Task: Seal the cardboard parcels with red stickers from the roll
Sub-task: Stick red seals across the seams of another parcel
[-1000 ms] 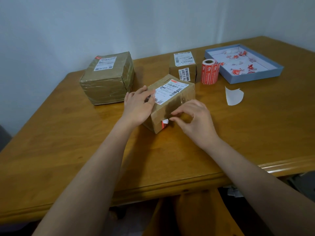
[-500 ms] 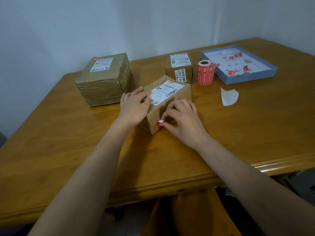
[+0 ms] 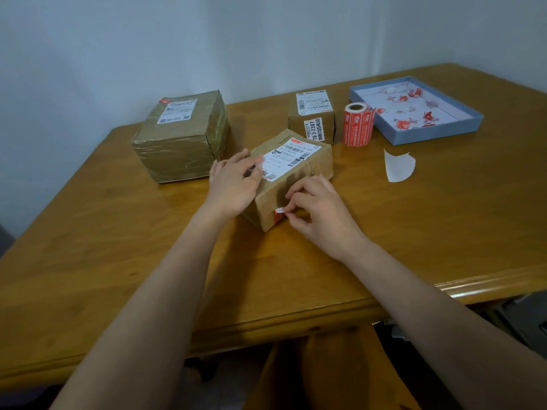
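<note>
right hand (image 3: 319,211) pinches the flimsy, tacky red sticker (image 3: 278,213) by its edge; flat left hand (image 3: 233,184) steadies the stiff parcel (image 3: 288,176).

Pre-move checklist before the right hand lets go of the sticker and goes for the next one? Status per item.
1. Near parcel steadied: ok, left hand rests flat on its top.
2. Red sticker on the parcel's near side: ok, right hand pinches it there.
3. Sticker pressed flat: not ok, a white end lifts off.
4. Sticker spans a seam: cannot tell, fingers hide it.
5. Sticker roll reachable: ok, upright beside the small parcel.
6. Large parcel sealed with a red sticker: cannot tell.
</note>
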